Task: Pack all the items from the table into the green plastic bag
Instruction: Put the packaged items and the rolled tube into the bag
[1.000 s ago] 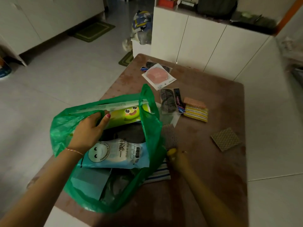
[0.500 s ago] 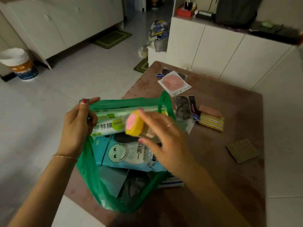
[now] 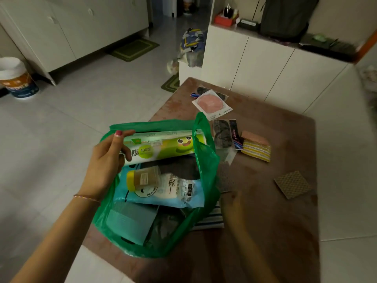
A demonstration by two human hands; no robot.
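The right hand (image 3: 234,203), lower right of centre, is smeared by motion blur, so the pose of its fingers cannot be told. The green plastic bag (image 3: 206,168) hides part of a striped cloth (image 3: 210,220) beneath it. Small print on the blue packet (image 3: 179,190) inside is too blurred to read.

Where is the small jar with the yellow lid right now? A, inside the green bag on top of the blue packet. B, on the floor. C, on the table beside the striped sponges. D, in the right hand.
A: the jar lies on its side inside the green bag, resting on the blue packet.
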